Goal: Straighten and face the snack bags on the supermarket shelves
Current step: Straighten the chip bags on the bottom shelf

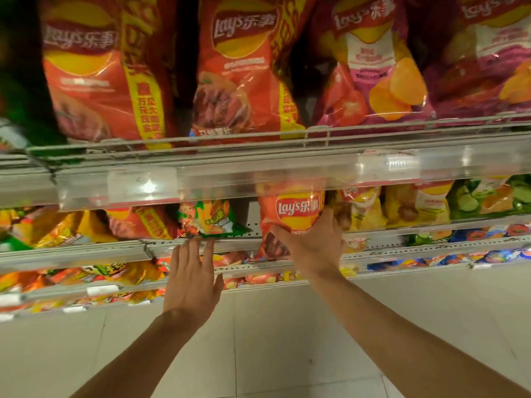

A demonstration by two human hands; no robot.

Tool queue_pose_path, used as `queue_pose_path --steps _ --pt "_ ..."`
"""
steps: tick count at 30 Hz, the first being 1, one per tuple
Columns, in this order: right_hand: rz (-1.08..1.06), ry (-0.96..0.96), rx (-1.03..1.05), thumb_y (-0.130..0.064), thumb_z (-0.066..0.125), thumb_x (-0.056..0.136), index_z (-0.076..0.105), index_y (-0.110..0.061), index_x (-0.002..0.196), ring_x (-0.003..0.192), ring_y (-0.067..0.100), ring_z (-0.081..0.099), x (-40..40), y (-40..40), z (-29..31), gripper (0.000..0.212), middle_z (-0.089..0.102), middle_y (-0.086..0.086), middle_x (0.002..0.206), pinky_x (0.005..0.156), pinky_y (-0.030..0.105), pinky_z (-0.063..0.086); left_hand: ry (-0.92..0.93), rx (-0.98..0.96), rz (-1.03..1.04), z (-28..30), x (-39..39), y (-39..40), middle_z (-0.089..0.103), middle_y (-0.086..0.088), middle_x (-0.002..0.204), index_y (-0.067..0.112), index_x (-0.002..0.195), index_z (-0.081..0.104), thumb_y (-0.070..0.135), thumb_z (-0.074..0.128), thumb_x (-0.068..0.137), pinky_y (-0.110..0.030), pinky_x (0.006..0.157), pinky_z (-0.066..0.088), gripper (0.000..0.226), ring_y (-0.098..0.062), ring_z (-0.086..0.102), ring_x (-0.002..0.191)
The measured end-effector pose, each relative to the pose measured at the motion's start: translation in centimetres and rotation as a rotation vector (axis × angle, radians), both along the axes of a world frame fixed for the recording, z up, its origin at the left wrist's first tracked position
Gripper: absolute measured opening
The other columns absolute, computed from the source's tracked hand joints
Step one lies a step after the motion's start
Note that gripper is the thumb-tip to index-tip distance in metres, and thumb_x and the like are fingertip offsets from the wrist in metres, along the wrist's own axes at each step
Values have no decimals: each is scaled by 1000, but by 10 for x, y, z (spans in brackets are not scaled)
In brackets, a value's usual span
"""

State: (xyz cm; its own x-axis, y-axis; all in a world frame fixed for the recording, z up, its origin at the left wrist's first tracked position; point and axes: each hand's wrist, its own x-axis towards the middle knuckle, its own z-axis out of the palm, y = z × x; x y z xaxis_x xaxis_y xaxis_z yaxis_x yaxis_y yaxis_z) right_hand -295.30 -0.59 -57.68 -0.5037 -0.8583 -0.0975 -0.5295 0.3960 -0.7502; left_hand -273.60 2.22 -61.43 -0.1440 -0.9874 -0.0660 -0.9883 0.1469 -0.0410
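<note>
The shelves were pale metal with thin wire front rails, and a glossy clear plastic price strip (258, 176) ran along the edge of the upper shelf (373, 139), catching the light. Above it stood large crinkled foil bags: two orange-red Lay's bags (100, 81) side by side, then pink-purple ones (373, 67) printed with tomato and yellow crisps.

On the second shelf (115, 248), a smaller orange-red Lay's bag (290, 214) stood upright with its red-and-yellow round logo facing out, its top tucked behind the price strip. The right hand (313, 242) gripped this bag from the front, fingers curled around its right edge and thumb stretched across the lower left of the logo. The bag leaned out past the shelf's front lip, its lower part hanging before the rail.

Just left of it, across a bare gap of shelf back, lay a small green bag (209, 216) with orange print, tilted. The left hand (192, 271) was spread flat with straight fingers, fingertips (198, 242) reaching the rail right under the green bag; whether they actually touched the bag was hard to tell through the blur.

Further right sat yellow bags (367, 211) and green ones (488, 196). Lower shelves carried mixed bright packets above a pale tiled floor (287, 340).
</note>
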Motion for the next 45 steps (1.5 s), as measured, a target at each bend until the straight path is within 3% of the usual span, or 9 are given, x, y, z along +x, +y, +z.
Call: queue_pose_path --steps 9,15,21,27,32,34,40,43,45 --pt "-67 80 -52 -64 86 63 42 -13 132 123 33 53 17 -42 -24 97 57 12 131 108 52 41 -9 14 -33 -9 7 -5 21 -11 161 16 157 15 51 44 98 -45 123 3 75 -32 12 151" --pt "23 38 -27 -67 82 68 29 -20 144 123 27 55 14 -38 -36 104 52 6 137 102 49 52 -15 39 -21 -9 6 -4 17 -10 163 16 158 12 54 41 98 -44 123 5 76 -31 8 152" --pt "126 27 28 -67 81 68 24 -19 150 129 29 50 3 -35 -36 111 46 8 143 105 49 50 62 70 38 0 -4 -3 14 -8 162 16 157 11 52 46 97 -41 124 10 77 -29 6 152" --pt "214 -12 -18 -53 81 78 17 -17 158 142 25 33 -15 7 -19 109 34 9 152 110 39 41 524 39 238 20 -9 4 35 -10 151 11 147 40 31 69 91 -39 114 32 66 -27 31 141" --pt "260 -37 -121 -30 79 87 54 -13 134 122 24 54 -17 50 3 56 60 5 129 98 37 49 875 -29 628 38 0 18 50 -12 138 9 134 55 24 70 91 -42 106 41 49 -28 47 129" --pt "335 -95 -92 -27 77 90 58 -14 133 119 17 58 -9 58 11 48 63 -3 125 95 30 48 974 -61 730 46 12 26 57 -12 132 7 129 59 23 71 90 -41 103 44 43 -28 53 124" --pt "480 -193 -70 -33 73 92 61 -16 125 113 15 62 43 53 21 39 67 -7 119 92 21 51 1027 -110 861 55 64 53 67 -8 119 8 121 64 25 71 90 -33 94 42 36 -26 60 114" --pt "475 -237 -74 -26 74 92 59 -14 129 115 15 61 69 43 15 42 65 -7 118 87 4 43 1024 -130 877 51 94 56 66 -7 114 7 120 64 23 71 91 -31 90 41 34 -25 60 108" --pt "459 -242 -58 -28 75 92 56 -14 136 123 16 57 84 35 8 51 63 -3 130 98 18 42 1022 -124 891 45 113 53 66 -7 113 8 120 63 26 70 91 -32 90 41 35 -25 60 107"
